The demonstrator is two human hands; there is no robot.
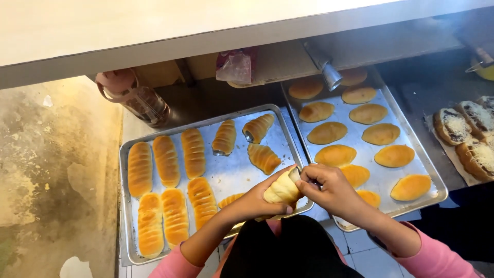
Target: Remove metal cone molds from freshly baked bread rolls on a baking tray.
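Left of my fingers sat a tray (128, 154) of spiral rolls (166, 160), with a jar (135, 98) beyond its far corner. My left hand (257, 201) had its fingers clamped around a horn roll (282, 190), held over that tray's near right corner. My right hand (332, 191) met it at the wide end, fingers pinched together on the metal cone (295, 174) sticking out there. Just behind and right of those fingers lay a second tray (427, 170) of oval buns (394, 155). Further right I saw topped buns (451, 125) on paper.
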